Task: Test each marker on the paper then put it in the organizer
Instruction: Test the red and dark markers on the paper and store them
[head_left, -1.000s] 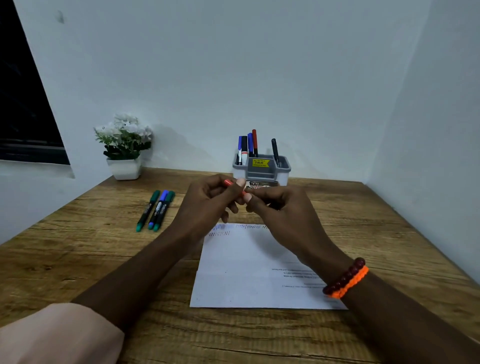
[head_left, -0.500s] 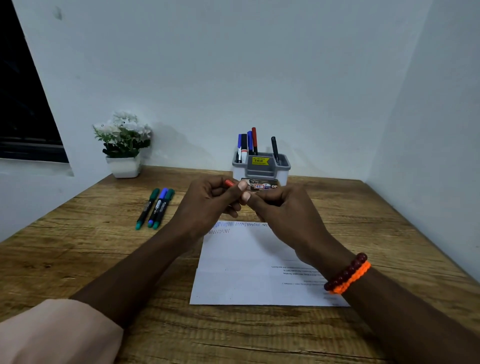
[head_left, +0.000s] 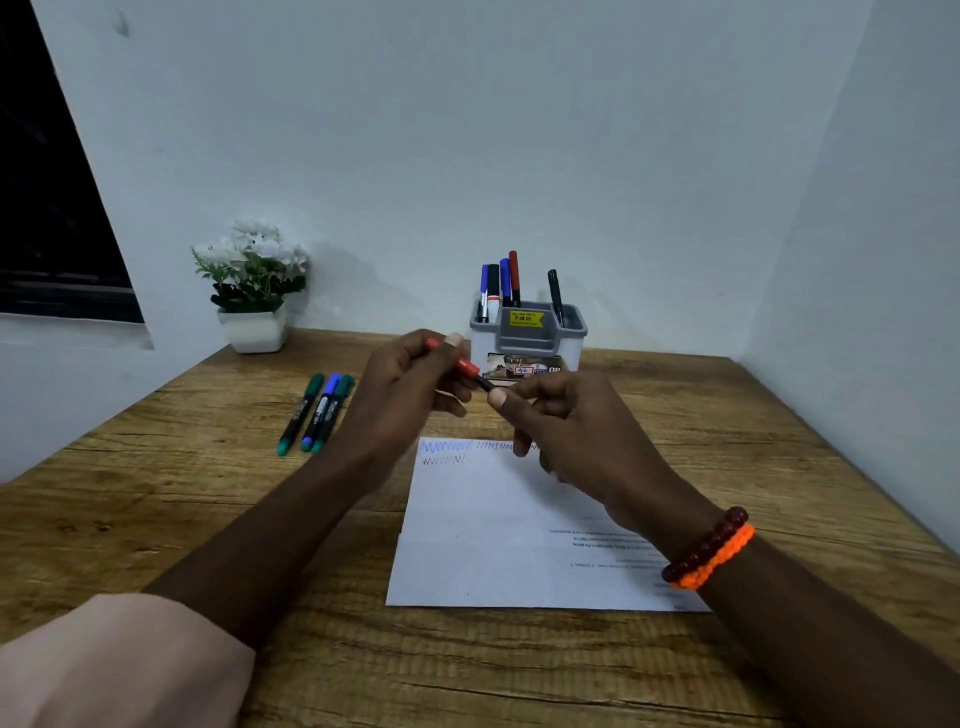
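Head view, both hands raised above the far edge of the paper (head_left: 498, 525), which lay flat on the wooden tabletop (head_left: 156, 519). Left hand (head_left: 400, 400) had its fingers (head_left: 453, 340) curled round the red cap (head_left: 466, 367), thumb on top, with a red end showing past the knuckles at 10 o'clock. Right hand (head_left: 571, 431) pinched the dark marker body (head_left: 485, 384), thumb near the tip end; most of the body was hidden inside the fist. Cap and body looked slightly separated, with a short dark section visible between the two hands; whether the cap was fully off, could not tell.

Paper carried blue and dark zigzag test lines along its far edge, and printed text at its near right.

Grey organizer (head_left: 529, 332) stood at 12 o'clock from the hands, near the wall, holding several upright markers (blue, black, red). Three capped markers (head_left: 318, 413) lay side by side at 9 o'clock of the hands: green, blue, green. Potted white flowers (head_left: 253, 291) stood at 10 o'clock, in the tabletop's far left corner. Beaded bracelets (head_left: 709, 548) sat on the right wrist.
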